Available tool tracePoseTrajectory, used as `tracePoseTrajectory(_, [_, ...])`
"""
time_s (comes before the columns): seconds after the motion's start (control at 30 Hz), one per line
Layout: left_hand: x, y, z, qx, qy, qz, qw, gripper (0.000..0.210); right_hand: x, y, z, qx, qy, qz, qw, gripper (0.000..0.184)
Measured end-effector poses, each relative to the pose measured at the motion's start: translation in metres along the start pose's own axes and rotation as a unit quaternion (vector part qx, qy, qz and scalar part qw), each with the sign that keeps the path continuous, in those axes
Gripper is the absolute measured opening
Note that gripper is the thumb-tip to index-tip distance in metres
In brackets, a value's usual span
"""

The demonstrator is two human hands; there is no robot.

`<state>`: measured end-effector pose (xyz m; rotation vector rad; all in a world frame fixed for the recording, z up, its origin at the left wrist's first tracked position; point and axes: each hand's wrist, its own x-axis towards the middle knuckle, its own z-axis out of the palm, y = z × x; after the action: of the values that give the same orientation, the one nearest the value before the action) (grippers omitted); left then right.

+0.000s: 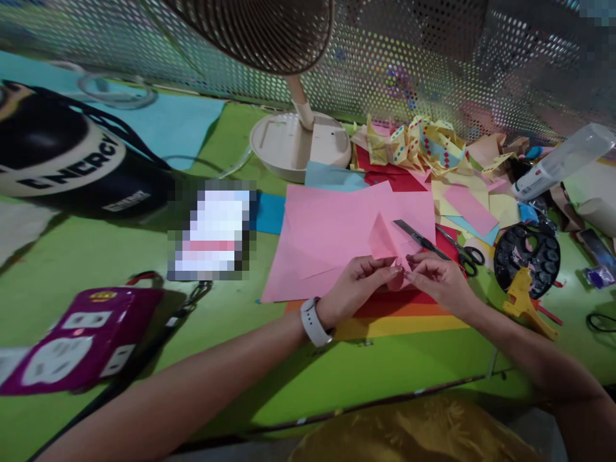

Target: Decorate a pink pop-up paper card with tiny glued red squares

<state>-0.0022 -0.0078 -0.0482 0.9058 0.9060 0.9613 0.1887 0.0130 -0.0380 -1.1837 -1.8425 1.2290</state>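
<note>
My left hand [364,277], with a white watch band on its wrist, pinches a folded piece of pink paper [385,236] from the left. From the right, the fingers of my right hand [436,279] are closed on the same piece, thumb near thumb. One pointed flap of it stands up above my fingers; its lower folds are partly hidden by them. Beneath lie large pink sheets [317,240], with red, orange and yellow sheets [409,327] showing at the near edge. Just beyond my right hand rest a utility knife [416,235] and black-handled scissors [466,255].
A beige fan [301,151] stands at the back. To the left are a lit phone [214,231], a purple power strip [86,337] and a black bottle [86,154]. Paper scraps [428,144], a black palette [527,256], a yellow glue gun [527,301] and a clear bottle [565,160] lie right.
</note>
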Motion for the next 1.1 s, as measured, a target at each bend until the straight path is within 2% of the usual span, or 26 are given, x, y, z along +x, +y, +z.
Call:
tracePoseTrajectory(0.2, [0.0023,0.0004,0.0019,-0.03,0.04,-0.01,0.999,0.026,0.003,-0.0017,-0.0017,0.028,0.015,0.015,0.999,0.024])
tracePoseTrajectory(0.33, [0.0031,-0.0006,0.0025,-0.027,0.036,-0.005,0.999,0.027,0.0033,-0.0002,-0.0004,0.065,0.017,0.033,0.997,0.027])
tracePoseTrajectory(0.53, [0.0024,-0.0027,0.0028,0.024,0.024,0.006,0.999,0.026,0.0028,-0.0018,0.0011,0.044,0.038,0.014,0.998,0.025])
tracePoseTrajectory(0.77, [0.0012,-0.0049,0.0041,0.024,0.028,0.003,0.999,0.025,0.0032,-0.0017,0.0011,0.079,0.019,0.033,0.996,0.022])
tracePoseTrajectory(1.1, [0.0006,-0.0028,0.0054,0.015,0.021,0.012,1.0,0.024,0.0029,-0.0015,0.0041,0.073,0.029,0.019,0.997,0.025])
